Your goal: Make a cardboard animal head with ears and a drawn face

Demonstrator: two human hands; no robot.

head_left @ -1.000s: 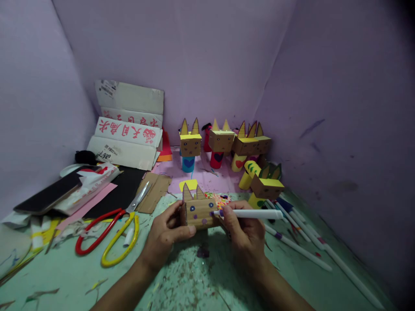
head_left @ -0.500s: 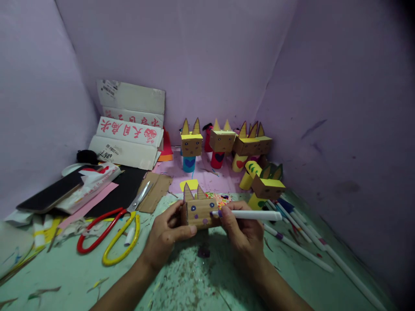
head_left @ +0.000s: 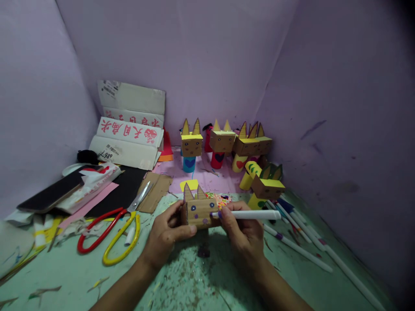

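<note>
A small cardboard animal head (head_left: 199, 208) with two pointed ears is gripped at its left end by my left hand (head_left: 167, 235), thumb across the lower front. Dark eyes and purple spots are drawn on its face. My right hand (head_left: 244, 229) pinches a white marker (head_left: 254, 214) that lies nearly level. The marker's purple tip touches or almost touches the face below the right-hand eye. Fingers of my right hand also sit close to the head's right end; whether they press on it I cannot tell.
Red-and-yellow-handled scissors (head_left: 121, 235) lie left, by black paper and a cardboard piece (head_left: 155, 192). Finished-looking cardboard figures (head_left: 191, 147) stand at the back on pink paper. Several markers (head_left: 301, 252) lie right. A folded white carton (head_left: 129, 134) leans against the back wall.
Almost nothing differs. The marker has shifted very slightly left, its tip still at the same part of the face.
</note>
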